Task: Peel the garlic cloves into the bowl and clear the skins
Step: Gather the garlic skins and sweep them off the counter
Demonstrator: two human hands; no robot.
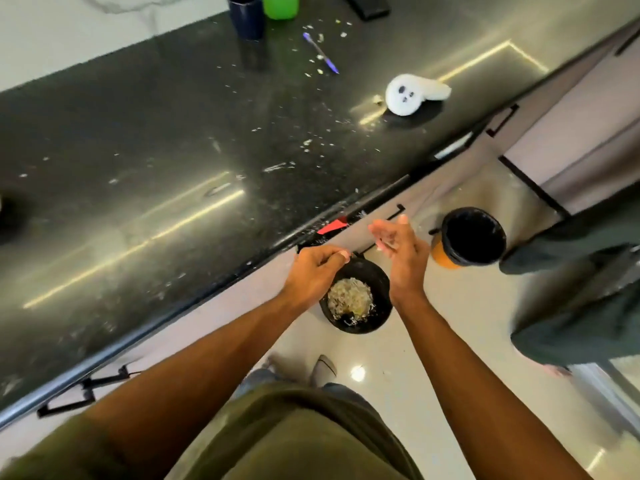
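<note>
Head view.
- Bowl: black, off the counter edge above the floor, a heap of pale skins inside.
- Left hand: fingers curled on the bowl's far rim, gripping it.
- Right hand: just right of the bowl, fingers straight and together, palm turned left, holding nothing.
- Counter: dark, glossy, scattered with skin scraps.
- Bin: black liner, on the floor right of the hands.
- Pen: blue, far on the counter.
- White controller: near the counter's right end.
- Green cup and dark cup: far edge.
</note>
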